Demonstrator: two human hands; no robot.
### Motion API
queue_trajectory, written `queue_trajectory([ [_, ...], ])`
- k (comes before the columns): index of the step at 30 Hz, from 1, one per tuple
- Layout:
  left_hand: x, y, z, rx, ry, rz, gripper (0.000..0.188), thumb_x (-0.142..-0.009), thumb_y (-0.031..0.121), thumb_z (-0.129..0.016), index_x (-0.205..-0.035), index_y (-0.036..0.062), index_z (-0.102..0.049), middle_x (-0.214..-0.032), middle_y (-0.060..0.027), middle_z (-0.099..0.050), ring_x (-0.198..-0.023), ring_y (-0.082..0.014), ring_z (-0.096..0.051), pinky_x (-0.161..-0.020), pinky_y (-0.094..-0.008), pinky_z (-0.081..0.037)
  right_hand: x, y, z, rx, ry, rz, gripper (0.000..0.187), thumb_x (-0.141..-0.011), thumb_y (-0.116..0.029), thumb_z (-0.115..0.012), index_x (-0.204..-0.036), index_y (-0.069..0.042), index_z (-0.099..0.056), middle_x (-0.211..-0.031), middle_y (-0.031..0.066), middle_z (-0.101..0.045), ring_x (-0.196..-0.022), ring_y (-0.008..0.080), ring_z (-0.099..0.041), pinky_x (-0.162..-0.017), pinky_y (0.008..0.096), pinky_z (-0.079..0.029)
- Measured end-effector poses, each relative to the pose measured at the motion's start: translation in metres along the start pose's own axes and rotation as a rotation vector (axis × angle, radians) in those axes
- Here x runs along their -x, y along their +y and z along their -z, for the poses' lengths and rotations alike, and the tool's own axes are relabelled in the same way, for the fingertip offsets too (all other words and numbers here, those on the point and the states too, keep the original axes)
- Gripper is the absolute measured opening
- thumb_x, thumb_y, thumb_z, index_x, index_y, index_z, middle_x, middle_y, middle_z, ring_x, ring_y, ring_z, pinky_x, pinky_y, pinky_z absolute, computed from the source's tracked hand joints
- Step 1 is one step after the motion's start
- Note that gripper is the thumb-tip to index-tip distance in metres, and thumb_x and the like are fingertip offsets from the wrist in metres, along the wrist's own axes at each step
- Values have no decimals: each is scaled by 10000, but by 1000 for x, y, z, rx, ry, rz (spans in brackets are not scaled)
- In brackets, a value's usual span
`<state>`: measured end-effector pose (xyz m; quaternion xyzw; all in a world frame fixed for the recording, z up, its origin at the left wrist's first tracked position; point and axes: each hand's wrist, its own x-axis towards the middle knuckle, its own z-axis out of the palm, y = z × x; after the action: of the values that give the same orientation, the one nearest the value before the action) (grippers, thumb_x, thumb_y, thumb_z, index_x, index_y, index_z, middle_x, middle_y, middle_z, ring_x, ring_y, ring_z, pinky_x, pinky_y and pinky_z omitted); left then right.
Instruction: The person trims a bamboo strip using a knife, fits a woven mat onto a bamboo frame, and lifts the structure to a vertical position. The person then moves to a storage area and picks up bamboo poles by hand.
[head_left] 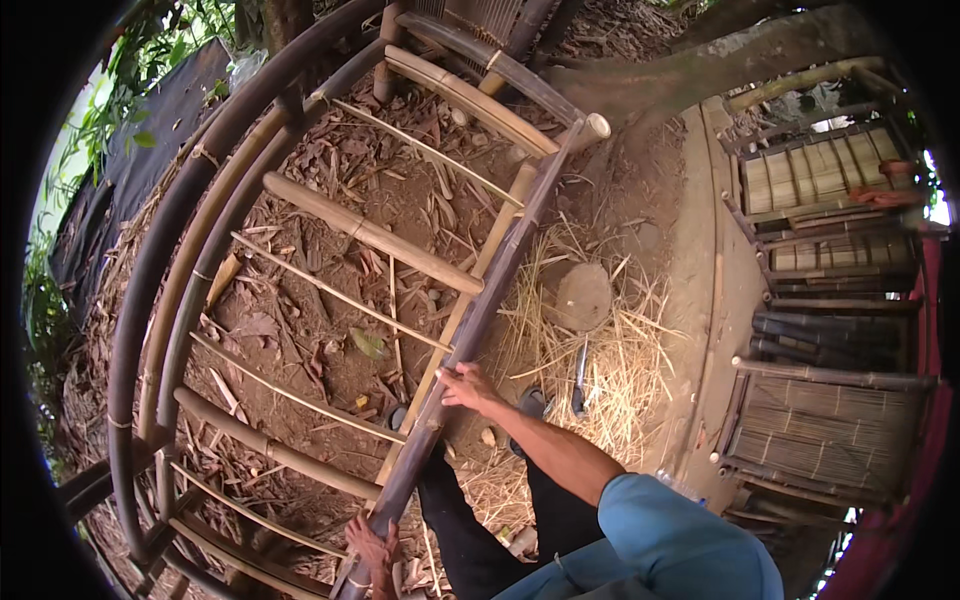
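A large bamboo frame [500,262] stands in front of me, with a thick dark near rail, a lighter strip beside it, and rungs running to curved dark poles on the left. Some rungs are thick, such as one bamboo rung [370,230]; between them lie thin bamboo sticks [330,290]. My left hand [372,542] grips the lower end of the near rail. Farther up that rail, my right hand [468,388] lies over it with fingers stretched out, close to the end of a thin stick. Its fingertips are partly hard to make out.
A knife-like tool [580,375] lies on straw beside a round wooden stump [584,297], right of the frame. Bamboo furniture [820,430] with slatted panels lines the right side. Dry leaves and bamboo scraps cover the ground beneath the frame. A dark sheet [140,150] hangs at far left.
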<state>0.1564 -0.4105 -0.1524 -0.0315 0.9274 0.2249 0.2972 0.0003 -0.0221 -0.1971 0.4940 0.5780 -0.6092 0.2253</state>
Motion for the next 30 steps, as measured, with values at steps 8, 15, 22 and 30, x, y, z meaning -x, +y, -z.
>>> queue_trajectory([
  [8,-31,-44,-35,77,67,-60,349,-936,353,-590,-1105,52,-646,-986,-203,-624,-970,-406,-534,-892,-509,-388,-26,-29,-24,436,-77,30,426,-969,-362,-620,-839,43,-625,-653,105,-680,-519,174,-658,-487,315,-543],
  [15,-40,-13,-18,-61,73,77,433,-846,438,-657,-1111,95,-655,-1012,-180,-627,-1035,-383,-530,-856,-514,-421,-35,-36,-21,492,-91,70,399,-953,-314,-642,-740,23,-629,-609,100,-662,-484,169,-635,-487,325,-534],
  [22,-75,55,-28,-145,193,-64,472,-800,400,-716,-1084,30,-640,-1001,-234,-606,-999,-442,-519,-852,-555,-417,-52,-27,1,377,-156,17,461,-849,-481,-718,-746,-37,-654,-597,76,-665,-489,162,-643,-562,340,-543],
  [30,-138,187,-35,-19,99,32,529,-862,507,-651,-974,-9,-623,-947,-262,-623,-946,-439,-557,-856,-532,-414,-68,-53,18,31,-450,83,473,-955,-507,-568,-903,-62,-719,-754,46,-683,-754,165,-665,-722,307,-548],
])
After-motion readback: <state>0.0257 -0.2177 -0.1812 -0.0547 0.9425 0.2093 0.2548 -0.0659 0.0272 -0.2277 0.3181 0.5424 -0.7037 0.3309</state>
